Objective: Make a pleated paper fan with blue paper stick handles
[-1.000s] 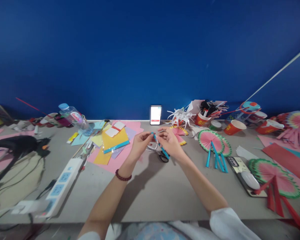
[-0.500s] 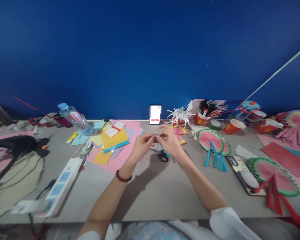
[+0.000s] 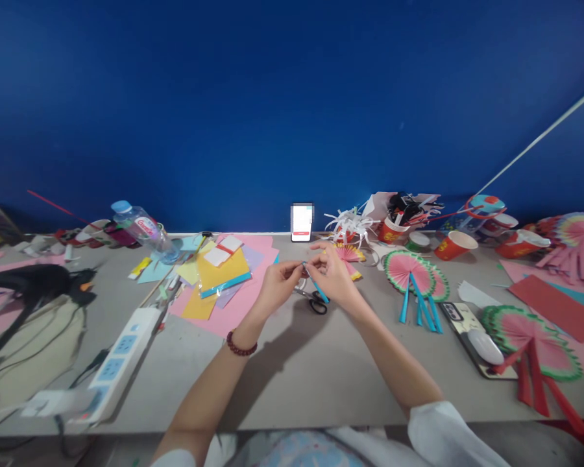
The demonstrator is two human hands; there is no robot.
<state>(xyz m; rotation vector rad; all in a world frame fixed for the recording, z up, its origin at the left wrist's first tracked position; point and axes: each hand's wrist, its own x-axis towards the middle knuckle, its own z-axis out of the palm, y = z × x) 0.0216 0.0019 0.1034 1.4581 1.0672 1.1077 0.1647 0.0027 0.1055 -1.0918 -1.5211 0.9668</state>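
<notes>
Both hands meet above the middle of the table, pinching a narrow blue paper strip (image 3: pixel 320 290). My left hand (image 3: pixel 278 285) has thumb and forefinger closed at the strip's upper end. With thumb and fingertips my right hand (image 3: pixel 335 277) grips the same end, while the strip slants down beneath its palm. Fingers hide part of the strip, so its folds cannot be made out. Below the hands lies a pair of scissors (image 3: pixel 317 305) with black handles, partly covered. A yellow and pink pleated paper fan (image 3: pixel 353 256) sits just behind my right hand.
Coloured paper sheets (image 3: pixel 224 272) lie left, near a bottle (image 3: pixel 148 230) and a power strip (image 3: pixel 121 357). A lit phone (image 3: pixel 302 224) leans on the wall. Rightward are watermelon-patterned paper fans (image 3: pixel 409 272), red cups (image 3: pixel 455 245), and a mouse (image 3: pixel 485 347) on another phone (image 3: pixel 460 319).
The hands keep almost the same pose and place. The strip's lower end has shifted slightly up and to the left under my right hand.
</notes>
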